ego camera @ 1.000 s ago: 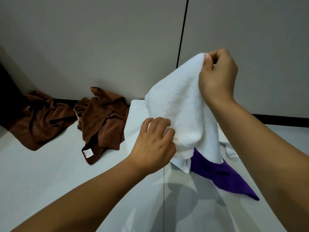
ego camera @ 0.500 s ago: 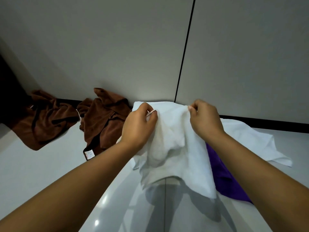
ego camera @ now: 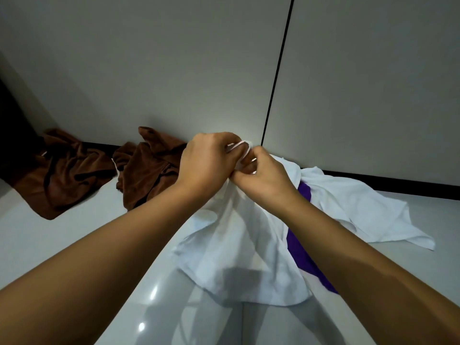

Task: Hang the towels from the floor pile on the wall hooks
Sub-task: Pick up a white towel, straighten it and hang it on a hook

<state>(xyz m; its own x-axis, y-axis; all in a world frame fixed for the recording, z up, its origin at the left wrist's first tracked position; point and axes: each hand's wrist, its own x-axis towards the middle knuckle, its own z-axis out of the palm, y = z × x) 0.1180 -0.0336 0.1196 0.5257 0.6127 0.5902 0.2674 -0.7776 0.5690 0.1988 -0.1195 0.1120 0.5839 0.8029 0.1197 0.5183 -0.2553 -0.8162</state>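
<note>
1. Our left hand point(ego camera: 207, 161) has its fingers curled round the top edge of the white towel point(ego camera: 239, 247), pinching a small white loop point(ego camera: 240, 149) at the corner.
2. Our right hand point(ego camera: 261, 176) is touching the left one, its fingers curled into the same bunched corner of the towel.
3. We hold that towel up by this corner, so it hangs down in folds between our forearms, above the glossy pale floor point(ego camera: 62, 245).
4. Beneath and to the right of it lies a purple towel point(ego camera: 298, 247), partly covered.
5. Another white towel point(ego camera: 361, 210) is spread on the floor further right, near the dark skirting of the wall point(ego camera: 174, 70).
6. Two crumpled brown towels sit to the left against the wall: one point(ego camera: 149, 168) just beside our left hand, the other point(ego camera: 59, 173) further left near the corner.
</note>
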